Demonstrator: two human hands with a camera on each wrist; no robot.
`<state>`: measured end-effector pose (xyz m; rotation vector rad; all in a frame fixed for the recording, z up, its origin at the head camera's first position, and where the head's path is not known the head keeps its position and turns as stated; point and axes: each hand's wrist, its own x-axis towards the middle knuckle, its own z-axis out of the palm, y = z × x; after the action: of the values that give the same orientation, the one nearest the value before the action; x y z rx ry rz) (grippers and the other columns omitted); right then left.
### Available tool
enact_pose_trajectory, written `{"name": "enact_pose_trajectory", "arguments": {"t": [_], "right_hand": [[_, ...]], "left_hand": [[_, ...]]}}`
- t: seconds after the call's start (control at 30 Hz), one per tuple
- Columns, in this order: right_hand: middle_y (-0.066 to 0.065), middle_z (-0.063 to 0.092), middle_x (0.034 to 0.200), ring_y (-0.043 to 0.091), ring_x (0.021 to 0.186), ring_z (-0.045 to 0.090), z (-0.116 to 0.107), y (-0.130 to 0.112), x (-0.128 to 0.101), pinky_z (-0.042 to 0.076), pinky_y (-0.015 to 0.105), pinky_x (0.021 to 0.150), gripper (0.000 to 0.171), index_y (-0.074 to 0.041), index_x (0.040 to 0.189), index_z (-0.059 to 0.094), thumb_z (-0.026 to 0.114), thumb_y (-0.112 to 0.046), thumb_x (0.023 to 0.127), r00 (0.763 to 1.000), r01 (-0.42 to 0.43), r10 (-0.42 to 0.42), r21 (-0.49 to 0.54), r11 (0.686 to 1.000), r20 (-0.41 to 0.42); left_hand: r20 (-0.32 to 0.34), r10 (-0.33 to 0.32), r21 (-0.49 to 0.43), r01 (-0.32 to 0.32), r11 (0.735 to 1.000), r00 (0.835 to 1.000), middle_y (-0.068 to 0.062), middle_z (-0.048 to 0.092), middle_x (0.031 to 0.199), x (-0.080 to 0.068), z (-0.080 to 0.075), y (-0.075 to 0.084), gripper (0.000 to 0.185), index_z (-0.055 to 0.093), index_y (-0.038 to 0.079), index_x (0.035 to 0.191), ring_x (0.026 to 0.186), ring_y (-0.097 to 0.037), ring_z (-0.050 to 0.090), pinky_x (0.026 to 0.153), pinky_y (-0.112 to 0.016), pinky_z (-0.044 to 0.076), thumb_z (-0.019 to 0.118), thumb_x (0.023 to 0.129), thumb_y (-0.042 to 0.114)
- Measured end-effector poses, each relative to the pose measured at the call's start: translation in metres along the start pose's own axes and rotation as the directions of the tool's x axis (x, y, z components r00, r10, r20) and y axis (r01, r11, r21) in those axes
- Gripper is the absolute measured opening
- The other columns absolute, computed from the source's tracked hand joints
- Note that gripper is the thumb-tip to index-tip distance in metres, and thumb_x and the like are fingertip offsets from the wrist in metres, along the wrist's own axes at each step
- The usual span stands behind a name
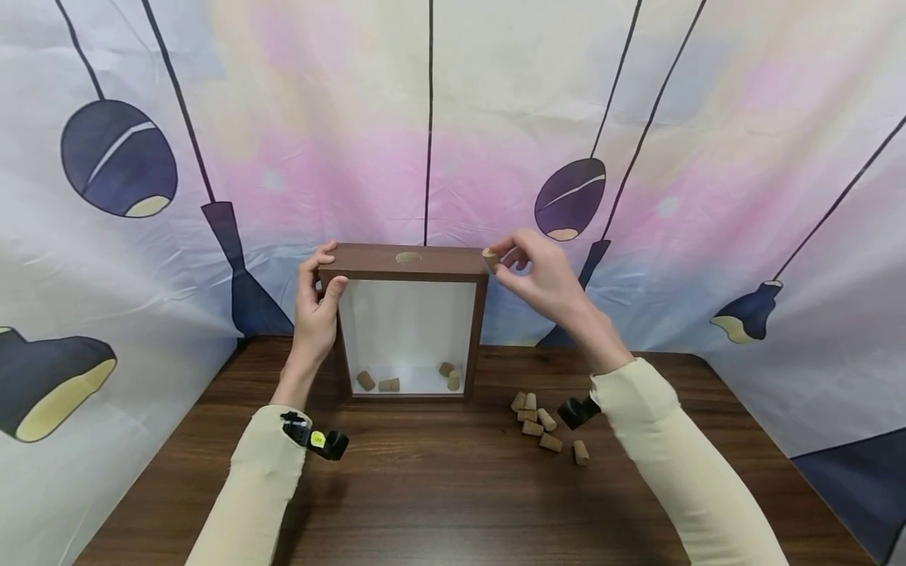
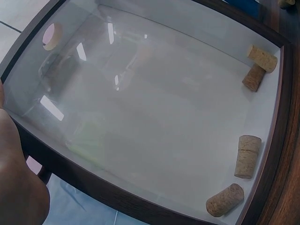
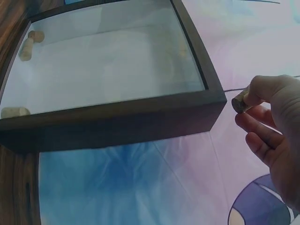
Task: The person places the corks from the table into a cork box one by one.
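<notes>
Legible text, labels, brands, numbers, signs: none found in any view.

- Backdrop cloth (image 1: 453, 118): printed lamp shapes and lines only, no lettering.
- Wooden frame box (image 1: 406, 263): bare wood and glass, no label or mark.
- Corks (image 1: 545, 428) on the surface (image 1: 439, 487): no readable stamp; too small to tell more.
- Wrist camera (image 1: 314, 437) on the left sleeve: a small yellow sticker, its marking too small to read.
</notes>
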<state>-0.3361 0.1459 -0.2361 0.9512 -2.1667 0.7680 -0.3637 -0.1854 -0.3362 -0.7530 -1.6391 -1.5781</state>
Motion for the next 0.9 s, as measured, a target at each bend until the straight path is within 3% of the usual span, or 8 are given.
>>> {"name": "enact_pose_trajectory", "arguments": {"t": [0.17,0.5,0.9], "right_hand": [[0.009,0.072,0.102,0.019,0.083,0.069,0.007,-0.006,0.013,0.05,0.03,0.074,0.017,-0.003,0.102,0.067,0.065,0.0,0.085,1.0,0.01,-0.01,0.023,1.0,0.01],[0.009,0.069,0.102,0.018,0.085,0.068,0.024,-0.022,0.036,0.053,0.031,0.075,0.017,-0.003,0.104,0.067,0.066,-0.003,0.087,0.999,-0.001,-0.002,0.062,0.998,0.04],[0.009,0.07,0.105,0.019,0.089,0.07,0.051,-0.029,0.054,0.055,0.026,0.078,0.016,-0.003,0.105,0.066,0.066,-0.001,0.089,0.996,-0.062,0.053,0.124,0.99,0.077]], "left_hand": [[-0.005,-0.003,-0.004,0.003,1.0,1.0,-0.021,0.033,0.156,0.0,0.0,-0.005,0.032,0.038,-0.007,0.13,0.145,-0.021,0.03,0.097,-0.025,0.034,0.049,0.103,0.007],[0.0,0.049,-0.012,-0.049,0.999,0.999,-0.023,0.033,0.155,0.0,-0.003,-0.015,0.045,0.04,-0.005,0.131,0.147,-0.022,0.028,0.099,-0.025,0.033,0.054,0.102,0.028],[-0.001,0.05,-0.014,-0.05,0.999,0.999,-0.024,0.033,0.155,0.001,-0.003,-0.015,0.048,0.04,-0.005,0.131,0.142,-0.022,0.033,0.093,-0.025,0.034,0.055,0.101,0.03]]}}
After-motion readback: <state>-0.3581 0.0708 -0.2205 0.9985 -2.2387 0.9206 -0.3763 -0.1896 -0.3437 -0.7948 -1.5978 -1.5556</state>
